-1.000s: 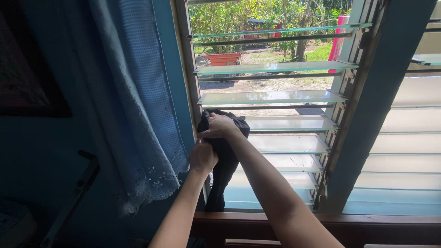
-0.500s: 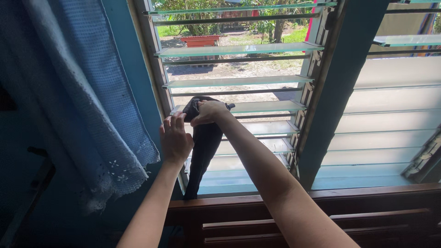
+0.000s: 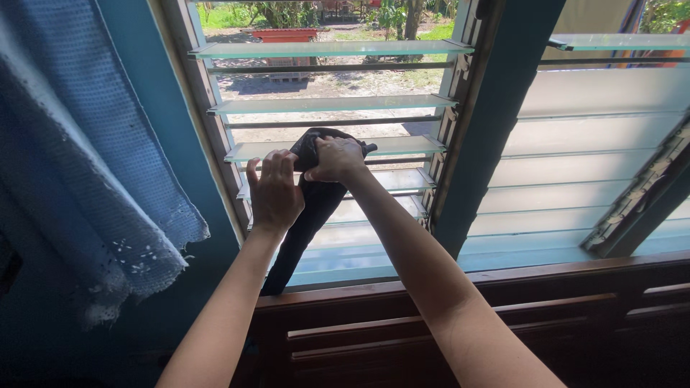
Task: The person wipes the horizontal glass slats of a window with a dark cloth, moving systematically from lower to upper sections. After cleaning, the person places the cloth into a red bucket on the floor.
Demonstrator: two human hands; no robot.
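At the far left of our view a pale blue woven curtain with a lace hem (image 3: 93, 187) hangs well clear of the glass louvre window with its horizontal slats (image 3: 330, 104), which we take as our landmark. Against that window's left frame our left hand (image 3: 275, 190) is raised with the fingers spread and pointing upward, palm toward the glass, gripping nothing that we can see; its fingertips lie just beside the bunched top of the dark, nearly black cloth (image 3: 316, 197) and may touch it, though we cannot tell for sure.

The cloth itself is draped over one of the middle slats near the window's left side. Its long axis runs up and down with a slight slant: the bundled end sits on the slat, and the tail falls past the lower slats toward the dark wooden sill (image 3: 460, 276), ending lower left. From the left hand the cloth lies immediately to the right.

Our right hand (image 3: 336, 159) is curled closed on top of the bundle, pressing it to the slat, so the cloth lies directly under it and hangs below. This hand is the nearer one, in full contact.
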